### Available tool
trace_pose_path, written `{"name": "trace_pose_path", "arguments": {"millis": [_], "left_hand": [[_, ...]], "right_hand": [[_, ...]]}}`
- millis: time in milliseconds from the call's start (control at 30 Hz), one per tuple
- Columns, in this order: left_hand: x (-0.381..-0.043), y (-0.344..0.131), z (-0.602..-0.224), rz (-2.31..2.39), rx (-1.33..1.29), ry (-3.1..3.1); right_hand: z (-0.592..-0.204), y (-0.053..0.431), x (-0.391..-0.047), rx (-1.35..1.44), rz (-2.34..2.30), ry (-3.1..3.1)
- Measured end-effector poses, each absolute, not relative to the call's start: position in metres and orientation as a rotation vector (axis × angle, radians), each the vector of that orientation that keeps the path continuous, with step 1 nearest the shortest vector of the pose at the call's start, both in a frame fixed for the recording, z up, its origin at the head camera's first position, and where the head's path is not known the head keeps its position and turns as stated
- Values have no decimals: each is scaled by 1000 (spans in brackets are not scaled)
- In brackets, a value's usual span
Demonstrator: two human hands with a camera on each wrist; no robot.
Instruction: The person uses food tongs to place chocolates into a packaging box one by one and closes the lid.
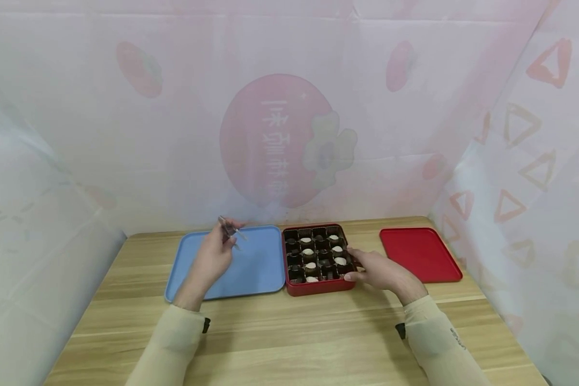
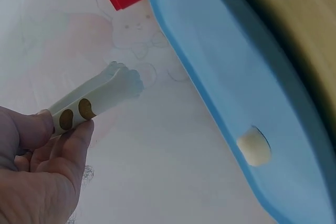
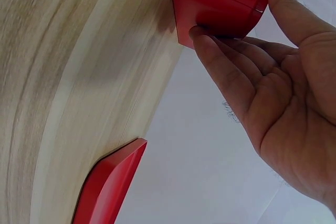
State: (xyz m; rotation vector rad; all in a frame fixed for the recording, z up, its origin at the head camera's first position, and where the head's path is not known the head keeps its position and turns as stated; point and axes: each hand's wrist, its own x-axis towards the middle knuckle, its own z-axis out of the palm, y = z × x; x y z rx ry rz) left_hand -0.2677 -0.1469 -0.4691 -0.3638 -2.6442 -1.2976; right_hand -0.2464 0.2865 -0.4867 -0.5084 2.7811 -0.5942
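Note:
My left hand (image 1: 211,261) is held above the blue tray (image 1: 257,268) and pinches small pale tongs (image 2: 107,93) with brown spots and scalloped tips. The tong tips stand apart with nothing between them. A cream-coloured, rounded piece (image 2: 254,148) lies on the tray in the left wrist view; in the head view I cannot make it out. To the tray's right stands a red box (image 1: 320,288) with a dark divided insert, several cups holding white or dark pieces. My right hand (image 1: 380,271) holds its right side near the front corner, thumb at the rim, fingers against the wall (image 3: 220,9).
A shallow red lid or tray (image 1: 421,256) lies at the right on the wooden table (image 1: 289,338). Behind the table and along both sides hang pale printed sheets (image 1: 188,134). The blue tray and the red box stand edge to edge.

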Motion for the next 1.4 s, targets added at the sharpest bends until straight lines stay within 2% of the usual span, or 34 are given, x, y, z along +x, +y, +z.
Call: {"name": "trace_pose_path", "arguments": {"millis": [800,1400], "left_hand": [[-259,-214,-484,-1328,-4,-2633],[-263,-225,-499,-1261,24,-2753]], "right_hand": [[-486,286,-246,-526,-590,2778],[-485,285,-245,-518,-583,2776]]}}
